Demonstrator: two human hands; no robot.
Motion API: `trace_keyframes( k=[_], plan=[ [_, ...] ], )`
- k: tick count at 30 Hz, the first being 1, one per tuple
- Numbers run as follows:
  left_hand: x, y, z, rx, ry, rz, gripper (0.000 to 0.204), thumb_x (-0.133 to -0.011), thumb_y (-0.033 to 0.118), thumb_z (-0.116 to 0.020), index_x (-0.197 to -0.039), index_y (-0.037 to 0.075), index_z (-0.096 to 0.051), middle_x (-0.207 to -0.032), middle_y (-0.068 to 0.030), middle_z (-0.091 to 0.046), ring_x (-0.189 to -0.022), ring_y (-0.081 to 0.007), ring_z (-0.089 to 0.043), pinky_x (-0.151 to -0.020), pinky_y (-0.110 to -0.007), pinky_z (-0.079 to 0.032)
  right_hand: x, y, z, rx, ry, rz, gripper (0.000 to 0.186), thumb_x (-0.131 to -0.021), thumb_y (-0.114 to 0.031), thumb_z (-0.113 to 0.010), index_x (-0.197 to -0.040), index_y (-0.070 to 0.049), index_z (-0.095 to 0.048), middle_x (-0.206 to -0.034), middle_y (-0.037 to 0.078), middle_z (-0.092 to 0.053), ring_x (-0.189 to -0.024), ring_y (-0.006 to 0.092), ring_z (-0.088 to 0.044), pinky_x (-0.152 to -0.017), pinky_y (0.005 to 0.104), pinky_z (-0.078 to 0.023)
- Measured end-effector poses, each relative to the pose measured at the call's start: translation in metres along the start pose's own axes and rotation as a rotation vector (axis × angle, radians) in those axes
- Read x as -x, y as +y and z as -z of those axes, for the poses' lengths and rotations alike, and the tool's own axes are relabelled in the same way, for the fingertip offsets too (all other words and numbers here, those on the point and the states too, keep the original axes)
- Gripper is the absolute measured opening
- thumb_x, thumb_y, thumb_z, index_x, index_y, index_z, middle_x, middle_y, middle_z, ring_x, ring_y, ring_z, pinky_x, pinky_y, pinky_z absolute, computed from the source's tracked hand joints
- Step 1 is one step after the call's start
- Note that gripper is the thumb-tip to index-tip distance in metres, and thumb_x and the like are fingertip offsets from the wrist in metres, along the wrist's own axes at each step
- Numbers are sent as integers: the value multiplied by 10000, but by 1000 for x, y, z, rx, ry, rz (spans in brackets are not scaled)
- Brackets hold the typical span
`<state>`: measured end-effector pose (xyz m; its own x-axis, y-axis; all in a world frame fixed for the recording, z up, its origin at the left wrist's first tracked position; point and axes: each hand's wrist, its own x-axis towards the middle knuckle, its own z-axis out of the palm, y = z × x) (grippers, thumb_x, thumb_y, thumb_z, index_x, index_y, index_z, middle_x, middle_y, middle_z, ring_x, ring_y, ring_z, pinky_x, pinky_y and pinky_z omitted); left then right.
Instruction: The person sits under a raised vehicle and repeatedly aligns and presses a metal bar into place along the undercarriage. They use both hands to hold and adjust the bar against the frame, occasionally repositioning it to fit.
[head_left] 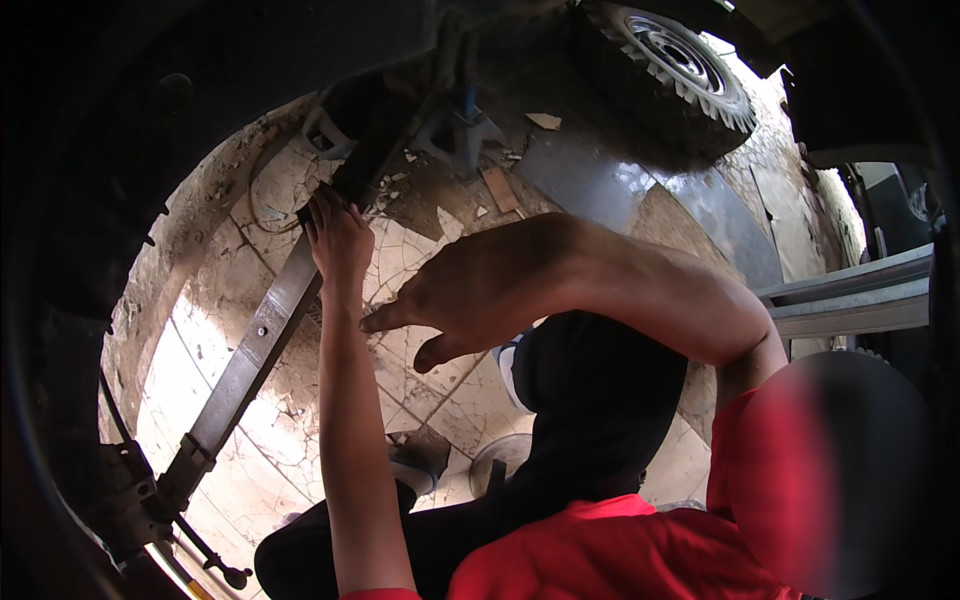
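A long flat steel bar (250,345), which looks like a vehicle's leaf spring, slants from the lower left up toward the top middle. Its lower part is bare grey metal with a small bolt head (262,331); further up it is dark. My left hand (340,240) lies on the bar where it turns dark, fingers stretched over its edge. To the right, my right hand (450,300) hangs in the air with the arm bent, near my left forearm. Two of its digits point left, apart, and nothing shows between them; the other fingers are mostly hidden.
A metal bracket (195,452) clasps the bar's lower end, with a rod joint (237,577) below. A grey-blue support stand (458,140) is beyond my hands. At upper right is a treaded wheel (680,60). Metal rails (850,295) extend at right. Cracked floor tiles (400,375) carry debris.
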<state>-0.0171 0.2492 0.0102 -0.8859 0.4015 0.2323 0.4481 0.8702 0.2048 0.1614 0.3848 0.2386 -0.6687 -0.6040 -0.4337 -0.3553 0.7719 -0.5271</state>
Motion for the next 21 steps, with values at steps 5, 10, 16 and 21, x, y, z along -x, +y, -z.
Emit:
trace_keyframes(
  k=[5,10,16,21],
  plan=[
    [25,18,-7,-89,65,-30,599,-1037,290,-393,-1523,-37,-269,-1581,-234,-301,-1485,-359,-269,-1193,-518,-269,6,-3,9,-16,-61,-58,610,-999,-383,-564,-1521,-117,-393,-1274,188,-642,-1131,355,-640,-997,438,-493],
    [11,13,-6,-98,-20,-39,737,-1001,380,-502,-1543,-33,-222,-1606,-242,-237,-1509,-353,-211,-1208,-518,-239,3,5,-1,-35,-19,-16,611,-1006,-384,-553,-1536,-141,-372,-1259,188,-647,-1120,353,-644,-1001,439,-490],
    [20,26,-8,-172,-63,11,962,-925,544,-589,-1566,-22,-148,-1625,-255,-177,-1518,-373,-179,-1223,-509,-186,6,8,2,-6,21,5,634,-991,-400,-575,-1542,-163,-368,-1264,178,-649,-1095,346,-652,-980,436,-494],
    [10,12,-6,-155,-26,-18,972,-905,547,-618,-1551,-43,-196,-1607,-273,-219,-1506,-383,-204,-1214,-514,-199,-3,-1,2,-18,-16,-38,615,-985,-408,-582,-1519,-154,-414,-1168,195,-689,-1056,352,-671,-950,436,-512]
  ],
)
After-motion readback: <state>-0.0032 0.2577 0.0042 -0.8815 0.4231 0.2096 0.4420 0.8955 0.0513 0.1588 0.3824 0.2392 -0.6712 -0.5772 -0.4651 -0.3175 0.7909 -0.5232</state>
